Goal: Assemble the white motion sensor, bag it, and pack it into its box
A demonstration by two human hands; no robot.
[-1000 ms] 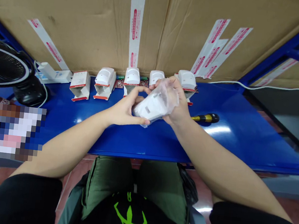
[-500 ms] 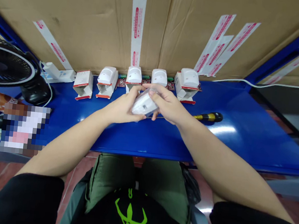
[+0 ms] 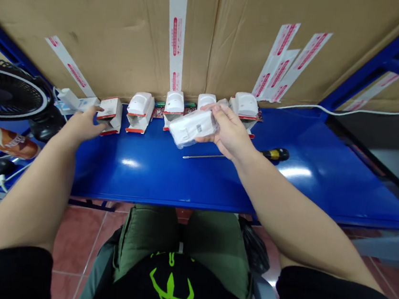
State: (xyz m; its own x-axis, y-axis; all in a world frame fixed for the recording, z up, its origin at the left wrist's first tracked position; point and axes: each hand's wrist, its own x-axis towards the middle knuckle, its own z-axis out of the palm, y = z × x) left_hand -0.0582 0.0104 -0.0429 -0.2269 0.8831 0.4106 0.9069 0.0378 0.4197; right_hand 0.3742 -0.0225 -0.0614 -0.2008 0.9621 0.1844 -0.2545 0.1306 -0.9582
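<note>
Okay, right hand (image 3: 230, 133) has fingers (image 3: 218, 109) wrapped round bagged sensor (image 3: 192, 128), prob. light, bag slippery, so grip mid-body; left hand (image 3: 83, 124) open, empty, fingers (image 3: 97, 118) just beside carton (image 3: 110, 113).

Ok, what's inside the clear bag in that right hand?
A white plastic housing with a small label lies in the clear plastic bag; the right hand covers one end, so that part cannot be seen.

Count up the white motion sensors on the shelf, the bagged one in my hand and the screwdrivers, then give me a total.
White motion sensors on the blue shelf: 4
Bagged white unit in the right hand: 1
Screwdriver: 1
Total: 6
</note>
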